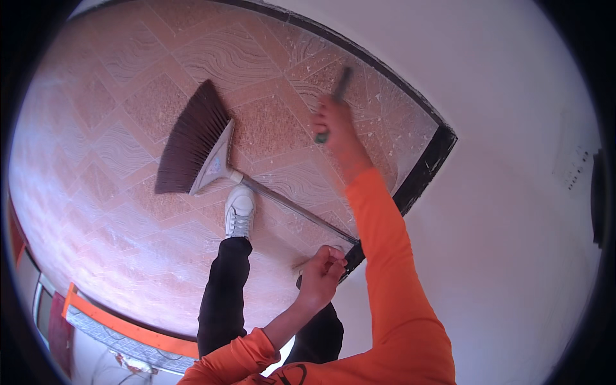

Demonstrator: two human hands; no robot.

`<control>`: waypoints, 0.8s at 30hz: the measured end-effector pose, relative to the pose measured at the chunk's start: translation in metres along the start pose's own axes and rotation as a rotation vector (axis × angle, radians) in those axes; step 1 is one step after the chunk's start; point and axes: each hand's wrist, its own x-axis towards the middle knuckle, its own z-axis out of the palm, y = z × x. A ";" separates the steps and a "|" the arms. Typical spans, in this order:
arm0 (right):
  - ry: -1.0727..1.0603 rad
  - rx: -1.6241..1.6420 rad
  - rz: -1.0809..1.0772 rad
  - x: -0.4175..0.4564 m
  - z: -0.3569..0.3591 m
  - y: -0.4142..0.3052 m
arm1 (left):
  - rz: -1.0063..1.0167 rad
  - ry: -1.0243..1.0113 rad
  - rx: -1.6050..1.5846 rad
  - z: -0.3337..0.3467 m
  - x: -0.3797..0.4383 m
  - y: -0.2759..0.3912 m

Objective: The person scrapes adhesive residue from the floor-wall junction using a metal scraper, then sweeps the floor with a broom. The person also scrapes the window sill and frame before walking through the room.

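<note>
My right hand [334, 120] is closed around a hand tool [343, 82] with a green handle end, held out over the tiled floor; its dark upper part is blurred, so its kind cannot be told. Near the foot of the wall, my left hand [321, 276] has its fingers curled, and whether something small is between them cannot be told. A broom [195, 144] with dark brown bristles lies to the left of my right hand. Its handle [298, 207] runs down towards the black baseboard, ending near my left hand.
Patterned floor tiles [269, 125] carry pale crumbs and dust. A black baseboard [418, 163] makes a corner at the right, below the white wall [481, 216]. My white shoe [239, 211] stands beside the broom head. At the lower left is an orange-edged piece [130, 332].
</note>
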 end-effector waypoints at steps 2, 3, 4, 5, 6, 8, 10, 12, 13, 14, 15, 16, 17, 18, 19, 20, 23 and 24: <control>0.065 0.207 -0.017 0.005 -0.064 -0.014 | -0.028 0.019 -0.011 0.000 -0.002 0.004; 0.084 0.274 -0.144 0.004 -0.085 -0.028 | -0.036 0.024 -0.011 -0.001 -0.001 0.005; 0.125 0.307 -0.142 0.008 -0.102 -0.050 | -0.045 0.021 -0.021 -0.002 -0.001 0.007; 0.175 0.341 -0.141 0.014 -0.110 -0.067 | -0.061 0.012 -0.032 -0.002 -0.001 0.010; 0.119 0.305 -0.101 0.017 -0.100 -0.068 | -0.077 0.018 -0.042 -0.002 -0.003 0.010; 0.009 0.241 -0.003 0.015 -0.058 -0.052 | -0.029 0.010 0.005 -0.005 -0.003 0.005; 0.073 -0.266 -0.147 -0.001 0.017 -0.017 | -0.007 -0.008 0.013 -0.007 -0.004 0.000; -0.151 -0.094 -0.089 0.017 0.040 -0.013 | -0.003 -0.038 -0.026 0.001 -0.004 -0.004; -0.106 -0.306 -0.147 0.009 0.055 -0.010 | -0.033 -0.030 -0.021 0.000 -0.003 -0.003; -0.079 -0.516 -0.198 -0.008 0.083 -0.007 | -0.055 -0.002 -0.019 -0.005 -0.002 0.001; -0.055 -0.632 -0.204 -0.011 0.085 -0.008 | -0.085 0.003 -0.017 -0.006 -0.004 0.002; -0.032 -0.746 -0.209 -0.013 0.086 -0.009 | -0.081 0.006 -0.026 -0.005 -0.005 0.002; -0.035 -0.763 -0.157 0.004 0.066 -0.010 | -0.076 0.009 -0.036 -0.003 -0.006 0.002; -0.043 -0.780 -0.109 0.026 0.047 -0.014 | -0.065 0.015 -0.044 -0.004 -0.003 0.003; 0.000 -0.949 -0.299 0.047 0.015 -0.029 | -0.043 0.000 -0.037 -0.003 -0.002 0.003; 0.044 -1.104 -0.454 0.061 -0.017 -0.044 | -0.023 -0.007 -0.032 -0.004 0.000 -0.001; 0.179 -1.244 -0.630 0.064 -0.161 -0.068 | -0.024 -0.012 -0.051 -0.001 -0.003 -0.007; 0.229 -1.160 -0.608 0.051 -0.216 -0.076 | -0.032 -0.024 -0.060 0.000 -0.002 -0.005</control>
